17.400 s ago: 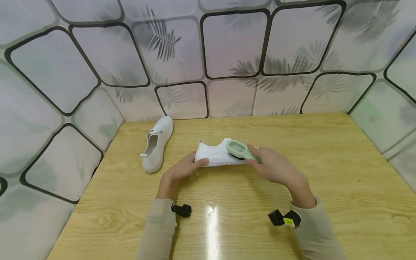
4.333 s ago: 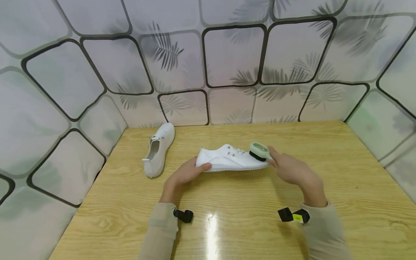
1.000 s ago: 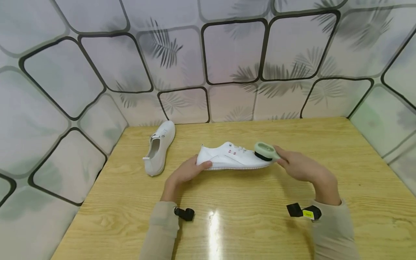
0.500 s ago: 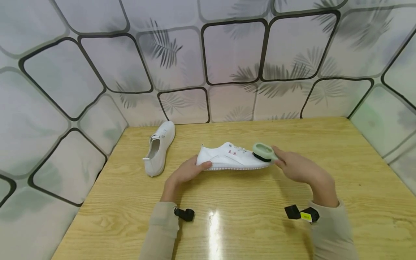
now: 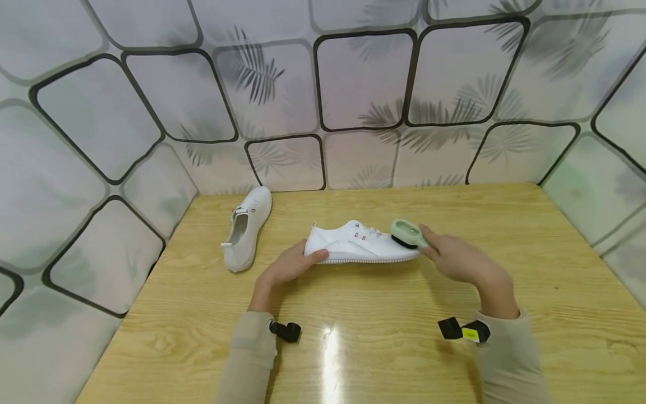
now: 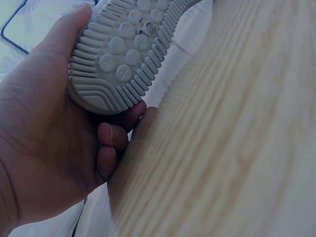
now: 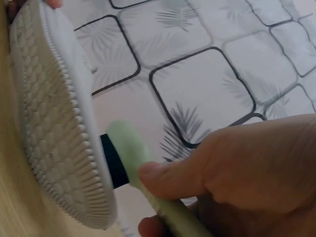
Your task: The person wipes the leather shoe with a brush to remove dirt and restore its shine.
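My left hand (image 5: 290,264) grips a white lace-up shoe (image 5: 348,244) by its heel, thumb on the near side. The shoe's toe points right, and its ridged sole (image 6: 131,54) shows in the left wrist view, tilted up off the wooden table. My right hand (image 5: 456,258) holds a light green brush (image 5: 406,231) by the handle. Its dark bristles (image 7: 113,160) press against the top of the toe. In the right wrist view the thumb lies along the brush handle (image 7: 173,215).
A second white shoe (image 5: 247,230) lies on the wooden table (image 5: 383,336) at the back left, toe pointing away. Patterned panels (image 5: 363,78) with dark outlines and leaf prints enclose the table at the back and both sides.
Since the earliest frame, the brush has gone from the shoe's side to its toe, and the shoe has turned more upright. Over the last second the brush has shifted slightly left.
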`<state>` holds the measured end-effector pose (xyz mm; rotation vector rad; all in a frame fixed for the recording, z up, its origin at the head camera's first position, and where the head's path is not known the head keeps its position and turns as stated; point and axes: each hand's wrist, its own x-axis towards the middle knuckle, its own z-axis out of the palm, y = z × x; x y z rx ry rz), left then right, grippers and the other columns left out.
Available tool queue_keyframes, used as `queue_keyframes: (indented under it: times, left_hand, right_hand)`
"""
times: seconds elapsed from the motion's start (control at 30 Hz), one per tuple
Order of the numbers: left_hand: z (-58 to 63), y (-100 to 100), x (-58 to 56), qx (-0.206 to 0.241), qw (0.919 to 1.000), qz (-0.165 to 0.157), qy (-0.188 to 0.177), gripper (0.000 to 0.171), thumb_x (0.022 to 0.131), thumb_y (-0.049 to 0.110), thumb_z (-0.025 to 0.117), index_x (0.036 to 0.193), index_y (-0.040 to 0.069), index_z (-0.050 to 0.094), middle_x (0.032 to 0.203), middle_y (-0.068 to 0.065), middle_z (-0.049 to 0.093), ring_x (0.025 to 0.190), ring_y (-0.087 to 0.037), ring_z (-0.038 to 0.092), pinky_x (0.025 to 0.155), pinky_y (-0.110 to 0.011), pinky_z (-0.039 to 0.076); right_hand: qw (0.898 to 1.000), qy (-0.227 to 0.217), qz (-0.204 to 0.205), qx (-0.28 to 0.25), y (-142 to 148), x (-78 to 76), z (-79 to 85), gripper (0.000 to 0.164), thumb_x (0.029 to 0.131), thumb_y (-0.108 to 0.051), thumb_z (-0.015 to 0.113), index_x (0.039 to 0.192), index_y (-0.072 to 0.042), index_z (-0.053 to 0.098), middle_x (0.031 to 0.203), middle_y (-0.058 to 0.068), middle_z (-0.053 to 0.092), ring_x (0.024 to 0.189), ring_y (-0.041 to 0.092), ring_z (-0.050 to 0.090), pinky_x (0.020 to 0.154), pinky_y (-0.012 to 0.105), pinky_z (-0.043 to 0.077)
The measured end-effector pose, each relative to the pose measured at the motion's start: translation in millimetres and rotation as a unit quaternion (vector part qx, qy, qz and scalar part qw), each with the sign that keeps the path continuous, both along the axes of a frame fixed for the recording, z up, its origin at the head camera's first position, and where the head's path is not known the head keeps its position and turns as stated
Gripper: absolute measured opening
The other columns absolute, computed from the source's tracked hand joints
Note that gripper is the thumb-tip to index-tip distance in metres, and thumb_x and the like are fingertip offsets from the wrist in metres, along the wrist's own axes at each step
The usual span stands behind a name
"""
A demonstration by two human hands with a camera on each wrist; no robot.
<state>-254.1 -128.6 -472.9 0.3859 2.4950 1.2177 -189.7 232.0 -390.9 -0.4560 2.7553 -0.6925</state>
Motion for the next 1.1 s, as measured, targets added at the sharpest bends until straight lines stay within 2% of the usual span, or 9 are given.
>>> queue_keyframes:
  times: [0.13, 0.23, 0.33, 0.47, 0.57, 0.73, 0.83, 0.97, 1.1]
  left_hand:
    - [0.5, -1, 0.0, 0.002, 1.0, -0.003, 0.0, 0.078, 0.091, 0.064, 0.059, 0.146, 0.011, 0.046, 0.138, -0.006, 0.056, 0.126, -0.023, 0.051, 0.108, -0.047, 0.038]
    - [-1.0, -1, 0.2, 0.005, 1.0, -0.005, -0.006, 0.077, 0.092, 0.063, 0.057, 0.146, 0.01, 0.045, 0.14, -0.007, 0.055, 0.127, -0.024, 0.05, 0.109, -0.047, 0.037]
    - [-0.6, -2, -0.6, 0.01, 0.9999, 0.001, -0.005, 0.078, 0.092, 0.064, 0.057, 0.146, 0.009, 0.045, 0.14, -0.008, 0.055, 0.128, -0.024, 0.05, 0.109, -0.047, 0.037]
    - [0.1, -2, -3.6, 0.008, 1.0, 0.003, 0.005, 0.08, 0.09, 0.066, 0.056, 0.144, 0.008, 0.047, 0.137, -0.008, 0.057, 0.125, -0.024, 0.052, 0.108, -0.047, 0.038]
    - [-0.3, -1, -4.9, 0.003, 1.0, -0.006, 0.005, 0.08, 0.09, 0.067, 0.056, 0.144, 0.008, 0.047, 0.136, -0.007, 0.057, 0.124, -0.023, 0.052, 0.107, -0.046, 0.039]
    - [3.3, 0, -4.6, 0.005, 1.0, -0.007, 0.001, 0.081, 0.091, 0.067, 0.056, 0.145, 0.008, 0.046, 0.138, -0.008, 0.056, 0.126, -0.024, 0.051, 0.108, -0.047, 0.038]
    - [3.6, -2, -4.2, 0.005, 1.0, 0.0, -0.002, 0.081, 0.091, 0.066, 0.056, 0.145, 0.007, 0.045, 0.139, -0.01, 0.056, 0.127, -0.026, 0.05, 0.109, -0.048, 0.037]
    - [2.6, -2, -3.1, 0.002, 1.0, 0.0, -0.001, 0.079, 0.092, 0.064, 0.056, 0.145, 0.008, 0.046, 0.139, -0.009, 0.056, 0.128, -0.026, 0.05, 0.11, -0.048, 0.036]
    - [0.7, -1, -3.0, 0.001, 1.0, -0.006, 0.004, 0.08, 0.091, 0.066, 0.055, 0.145, 0.008, 0.046, 0.139, -0.008, 0.056, 0.127, -0.025, 0.051, 0.109, -0.047, 0.037]
  right_hand:
    - [1.0, 0.001, -0.003, 0.002, 6, 0.5, 0.9, 0.058, 0.108, -0.019, 0.04, 0.154, 0.008, 0.018, 0.15, 0.036, 0.031, 0.133, 0.055, 0.036, 0.105, 0.065, 0.032]
    - [1.0, -0.001, -0.015, 0.018, 5, -3.1, -1.4, 0.059, 0.108, -0.021, 0.038, 0.154, 0.009, 0.016, 0.147, 0.037, 0.036, 0.127, 0.051, 0.047, 0.101, 0.063, 0.039]
    - [1.0, 0.008, -0.008, 0.015, 0, -8.3, -2.1, 0.06, 0.109, -0.023, 0.037, 0.154, 0.009, 0.014, 0.146, 0.037, 0.038, 0.124, 0.049, 0.05, 0.099, 0.061, 0.041]
    - [1.0, 0.007, 0.01, -0.01, -4, -8.9, 0.8, 0.059, 0.109, -0.024, 0.038, 0.155, 0.005, 0.015, 0.151, 0.034, 0.032, 0.134, 0.051, 0.038, 0.106, 0.063, 0.033]
    - [1.0, -0.009, -0.002, -0.011, -1, -6.4, 1.5, 0.06, 0.109, -0.025, 0.038, 0.155, 0.005, 0.015, 0.153, 0.034, 0.028, 0.136, 0.053, 0.033, 0.108, 0.064, 0.03]
    - [0.999, -0.012, -0.04, 0.007, 3, -7.6, -0.6, 0.061, 0.109, -0.024, 0.036, 0.155, 0.006, 0.01, 0.151, 0.036, 0.028, 0.135, 0.054, 0.032, 0.106, 0.066, 0.031]
    - [1.0, -0.001, -0.021, -0.004, 0, -9.9, -3.0, 0.06, 0.109, -0.023, 0.037, 0.156, 0.005, 0.012, 0.151, 0.035, 0.03, 0.135, 0.052, 0.035, 0.107, 0.064, 0.031]
    - [0.999, -0.003, 0.009, -0.05, -3, -10.0, -5.9, 0.059, 0.108, -0.024, 0.039, 0.156, 0.003, 0.016, 0.152, 0.034, 0.029, 0.137, 0.052, 0.033, 0.11, 0.063, 0.029]
    - [0.999, -0.005, -0.028, -0.034, 3, -9.2, -9.2, 0.06, 0.108, -0.023, 0.039, 0.155, 0.006, 0.014, 0.151, 0.036, 0.028, 0.136, 0.054, 0.031, 0.109, 0.064, 0.028]
